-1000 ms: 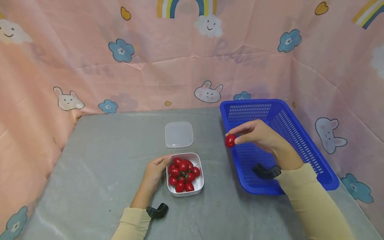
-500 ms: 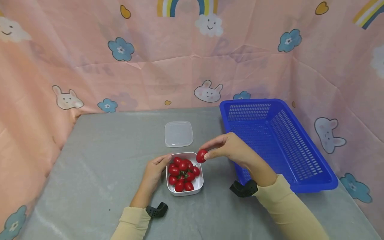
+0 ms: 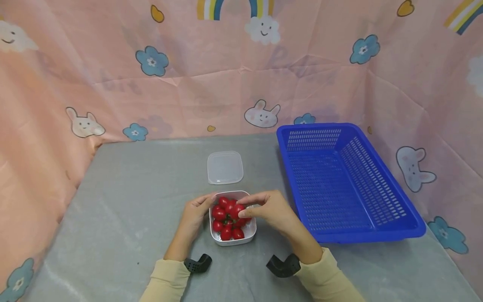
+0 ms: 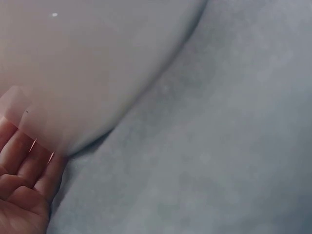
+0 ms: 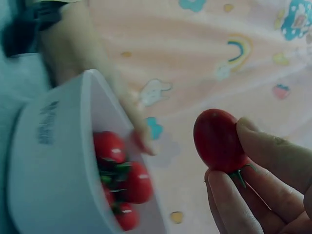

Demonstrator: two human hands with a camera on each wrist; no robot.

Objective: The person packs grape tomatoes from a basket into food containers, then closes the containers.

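Note:
My right hand (image 3: 277,212) pinches a red cherry tomato (image 5: 219,139) between thumb and fingertips; a short green stem shows on it in the right wrist view. In the head view this tomato is above the right part of a white square container (image 3: 252,235). Several other cherry tomatoes (image 3: 219,214) lie in that container, with green stems among them. My left hand (image 3: 194,216) holds the container at its left back corner. Its fingers (image 4: 48,178) lie against the outer wall in the left wrist view.
Behind the container a translucent square lid (image 3: 225,167) lies flat on the grey table covering (image 3: 151,176). To the right stands a large blue plastic basket (image 3: 302,212). A pink patterned cloth (image 3: 211,92) hangs around the back and sides.
My right hand has carried the cherry tomato leftward from the blue basket's left rim to over the white container. The left hand has stayed at the container.

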